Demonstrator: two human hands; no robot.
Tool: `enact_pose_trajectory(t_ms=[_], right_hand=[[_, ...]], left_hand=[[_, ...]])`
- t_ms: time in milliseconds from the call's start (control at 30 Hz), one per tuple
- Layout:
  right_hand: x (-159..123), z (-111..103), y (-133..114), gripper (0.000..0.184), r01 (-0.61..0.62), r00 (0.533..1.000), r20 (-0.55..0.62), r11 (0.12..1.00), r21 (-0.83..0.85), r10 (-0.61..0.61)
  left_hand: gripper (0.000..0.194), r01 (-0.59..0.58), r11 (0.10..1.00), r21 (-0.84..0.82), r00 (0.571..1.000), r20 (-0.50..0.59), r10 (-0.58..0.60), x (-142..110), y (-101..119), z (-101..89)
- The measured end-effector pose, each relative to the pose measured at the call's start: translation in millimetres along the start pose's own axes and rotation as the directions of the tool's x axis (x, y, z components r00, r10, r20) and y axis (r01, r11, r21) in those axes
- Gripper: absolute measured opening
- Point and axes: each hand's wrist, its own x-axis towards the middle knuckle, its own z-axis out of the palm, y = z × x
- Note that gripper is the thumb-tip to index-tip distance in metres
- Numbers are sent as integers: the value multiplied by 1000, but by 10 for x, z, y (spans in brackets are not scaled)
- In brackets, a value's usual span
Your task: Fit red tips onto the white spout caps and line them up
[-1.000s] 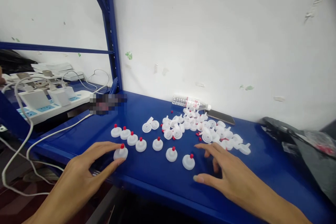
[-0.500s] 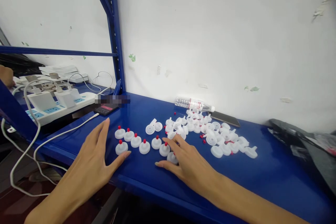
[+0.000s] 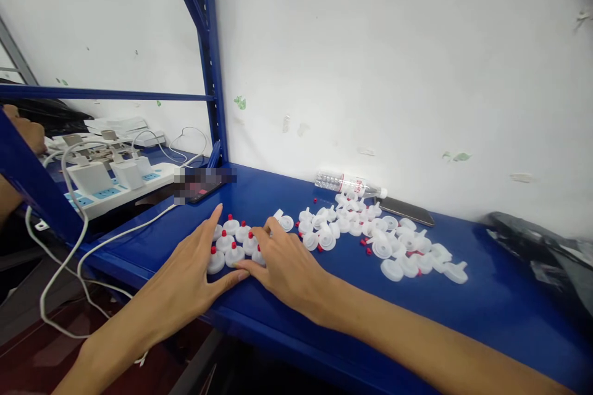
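Observation:
Several white plastic caps with red tips (image 3: 234, 254) stand close together on the blue table, red ends up. My left hand (image 3: 197, 265) lies along their left and near side, thumb and fingers spread wide, touching the edge of the cluster. From the right, my right hand (image 3: 287, 268) curves round the same group, thumb and index finger apart and against the outer caps. The two thumbs nearly meet in front. Part of the cluster is hidden behind my right fingers. Farther right lies a loose heap of white caps (image 3: 347, 222) without red tips fitted, with small red pieces (image 3: 364, 242) among them.
Behind the heap lie a clear plastic bottle (image 3: 345, 184) and a dark phone (image 3: 403, 210). Another phone (image 3: 204, 188) with a white cable sits left, near a power strip (image 3: 106, 197) with chargers. A black bag (image 3: 532, 247) is far right. Another person's hand (image 3: 30, 133) shows far left.
My right hand has moved left, sweeping the right-hand red-tipped caps along. The spread rows are now a tight cluster between my hands. My left hand stays beside them, fingers spread.

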Motion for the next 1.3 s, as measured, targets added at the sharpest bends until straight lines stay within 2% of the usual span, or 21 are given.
enact_pose_trajectory(t_ms=[133,267,400,433,533,600,767,967,1167,1233,1300], right_hand=[[103,-27,-2,48,11,1000,-9,1000,7,-11],[169,-268,174,57,-4,1000,-9,996,91,5],[243,-555,472,30,64,997,-43,990,126,-59],[257,-588,533,28,89,996,-35,990,110,-86],[278,-570,629,41,169,983,71,985,42,-172],[275,-508,624,47,191,971,148,982,-14,-187],[227,-480,547,32,169,963,230,978,-123,-137],[87,-596,497,24,187,955,258,970,-154,-143],[-110,-534,477,16,271,952,214,925,-268,-217],[-185,-512,496,15,292,949,200,915,-279,-242],[-261,-512,509,19,301,948,196,909,-290,-251]], left_hand=[[113,-10,1000,-20,1000,1,10,75,-37,-22],[117,4,999,-52,1000,7,-4,120,-23,-43],[120,-16,992,-123,999,-47,11,136,30,-66],[121,-29,991,-134,998,-68,20,140,47,-69],[121,-97,986,-136,987,-142,77,165,105,-59],[120,-135,982,-129,979,-168,112,192,145,-33],[109,-118,981,-152,983,-156,94,278,204,29],[108,-114,972,-207,990,-109,93,436,189,45],[106,-182,963,-196,980,-112,163,617,280,-21],[94,-191,962,-194,974,-162,161,592,302,-130],[74,-171,966,-194,963,-241,122,520,264,-277]])
